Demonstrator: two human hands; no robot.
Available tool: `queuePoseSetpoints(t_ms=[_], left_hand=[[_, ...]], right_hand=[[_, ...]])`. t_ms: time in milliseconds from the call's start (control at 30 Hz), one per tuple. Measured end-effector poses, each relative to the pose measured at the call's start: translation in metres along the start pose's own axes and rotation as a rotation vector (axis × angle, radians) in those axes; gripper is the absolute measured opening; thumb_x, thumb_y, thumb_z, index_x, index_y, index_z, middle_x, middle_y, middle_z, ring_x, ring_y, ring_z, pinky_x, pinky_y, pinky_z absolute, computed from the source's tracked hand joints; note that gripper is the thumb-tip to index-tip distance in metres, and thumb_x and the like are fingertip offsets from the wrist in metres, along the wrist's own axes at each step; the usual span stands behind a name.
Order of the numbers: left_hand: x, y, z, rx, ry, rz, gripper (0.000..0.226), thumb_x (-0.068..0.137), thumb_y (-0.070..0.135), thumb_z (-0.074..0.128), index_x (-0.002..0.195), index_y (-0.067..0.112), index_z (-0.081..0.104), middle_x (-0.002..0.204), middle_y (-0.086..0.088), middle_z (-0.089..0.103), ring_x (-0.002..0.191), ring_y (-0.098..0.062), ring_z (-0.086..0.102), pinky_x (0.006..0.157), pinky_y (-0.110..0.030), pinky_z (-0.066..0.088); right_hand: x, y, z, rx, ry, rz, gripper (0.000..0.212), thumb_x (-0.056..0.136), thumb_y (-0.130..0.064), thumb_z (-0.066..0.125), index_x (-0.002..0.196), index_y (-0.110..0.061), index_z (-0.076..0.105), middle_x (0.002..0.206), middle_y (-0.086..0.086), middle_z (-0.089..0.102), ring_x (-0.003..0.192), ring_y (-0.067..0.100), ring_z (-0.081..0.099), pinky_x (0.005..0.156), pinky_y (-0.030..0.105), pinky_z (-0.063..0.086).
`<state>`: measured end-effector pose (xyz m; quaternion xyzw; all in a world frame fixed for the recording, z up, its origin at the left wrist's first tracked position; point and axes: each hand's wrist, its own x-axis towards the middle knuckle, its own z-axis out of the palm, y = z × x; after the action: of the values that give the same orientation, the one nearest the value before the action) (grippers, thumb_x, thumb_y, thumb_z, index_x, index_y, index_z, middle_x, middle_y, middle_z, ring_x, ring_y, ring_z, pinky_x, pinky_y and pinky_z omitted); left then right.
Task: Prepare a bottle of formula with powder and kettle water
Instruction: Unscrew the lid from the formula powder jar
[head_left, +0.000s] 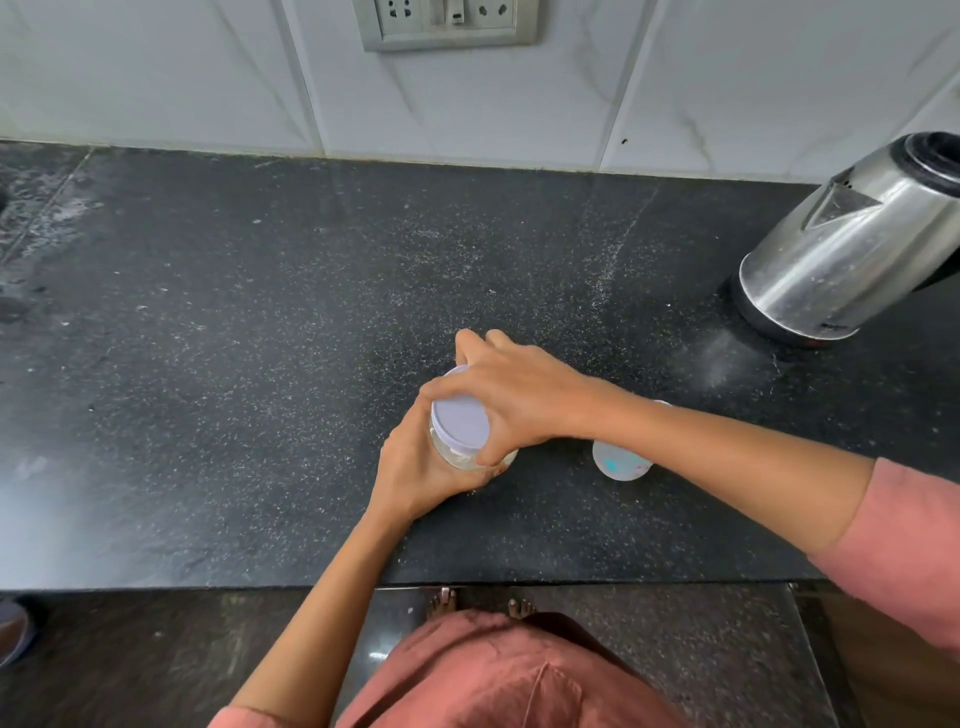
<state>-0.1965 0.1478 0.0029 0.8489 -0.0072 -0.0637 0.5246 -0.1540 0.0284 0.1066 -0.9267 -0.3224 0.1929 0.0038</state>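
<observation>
Counter edge: nearest me, the dark stone counter (208, 415) runs across the view; both arms reach over it from my side so the work sits close and central.

Left hand: my left hand (415, 467) is wrapped around the lower body of the clear jar (457, 454), clamped on it. I judge it is there to brace the jar against turning.

Jar: upright on the counter, or perhaps just raised off it, I cannot tell which. A pale residue shows through its wall, so I take it for the powder jar.

Right hand: my right hand (519, 395) comes down from above, fingers closed around the rim of the white lid (460, 418). That top-down hold suits twisting or prising the lid.

Lid: on the jar, looking level. So I read the step as opening, with no powder taken out yet.

Bottle: the small pale bottle (621, 460) stands just right of the jar, partly hidden under my right forearm. It looks open-topped, though I cannot be sure. It is kept near so powder travels a short way.

Kettle: the steel kettle (852, 244) sits on its base at the far right, well apart from the jar, spout turned toward the working area, out of the way until water is needed.

Wall: tiles and a socket plate (447, 23) beyond.
</observation>
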Motion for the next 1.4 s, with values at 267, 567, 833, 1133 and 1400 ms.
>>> queuePoseSetpoints(t_ms=[267, 567, 833, 1133, 1400], left_hand=[[-0.002, 0.003, 0.0, -0.043, -0.016, -0.008, 0.078, 0.035, 0.058, 0.066, 0.107, 0.056, 0.036, 0.104, 0.029, 0.05, 0.098, 0.01, 0.048, 0.083, -0.02, 0.039], [-0.003, -0.01, 0.011, -0.13, 0.045, -0.019, 0.089, 0.039, 0.05, 0.079, 0.111, 0.066, 0.028, 0.122, 0.017, 0.053, 0.112, -0.004, 0.053, 0.092, -0.041, 0.047], [0.0, -0.018, 0.014, -0.142, 0.039, 0.048, 0.08, 0.045, 0.048, 0.079, 0.112, 0.046, 0.035, 0.113, 0.011, 0.057, 0.104, -0.001, 0.056, 0.084, -0.036, 0.051], [-0.001, -0.014, 0.014, -0.233, 0.032, 0.022, 0.09, 0.04, 0.045, 0.079, 0.117, 0.047, 0.032, 0.117, 0.024, 0.051, 0.106, 0.016, 0.048, 0.082, -0.005, 0.04], [0.0, -0.018, 0.014, -0.156, 0.03, 0.032, 0.087, 0.041, 0.049, 0.077, 0.116, 0.047, 0.033, 0.114, 0.017, 0.055, 0.106, -0.002, 0.055, 0.083, -0.024, 0.048]], right_hand=[[0.002, 0.011, 0.0, 0.082, -0.091, -0.125, 0.069, 0.07, -0.026, 0.072, 0.13, -0.037, 0.039, 0.125, 0.0, 0.033, 0.115, 0.02, 0.033, 0.072, 0.032, 0.04], [-0.009, -0.01, 0.002, 0.103, 0.063, 0.165, 0.06, 0.08, -0.045, 0.059, 0.133, -0.028, 0.038, 0.128, 0.006, 0.041, 0.118, 0.028, 0.041, 0.081, 0.038, 0.038], [0.001, -0.016, 0.012, 0.209, 0.152, -0.052, 0.023, 0.08, -0.016, 0.059, 0.104, -0.012, 0.057, 0.117, 0.004, 0.05, 0.112, 0.021, 0.044, 0.087, 0.017, 0.024], [-0.008, -0.013, 0.005, 0.113, 0.076, 0.21, 0.068, 0.075, -0.041, 0.066, 0.134, -0.029, 0.034, 0.13, 0.007, 0.039, 0.116, 0.03, 0.043, 0.079, 0.036, 0.036], [-0.001, -0.013, 0.011, 0.252, 0.071, -0.004, 0.046, 0.075, -0.02, 0.063, 0.119, -0.022, 0.051, 0.127, 0.004, 0.042, 0.125, 0.026, 0.033, 0.106, 0.04, 0.026]])
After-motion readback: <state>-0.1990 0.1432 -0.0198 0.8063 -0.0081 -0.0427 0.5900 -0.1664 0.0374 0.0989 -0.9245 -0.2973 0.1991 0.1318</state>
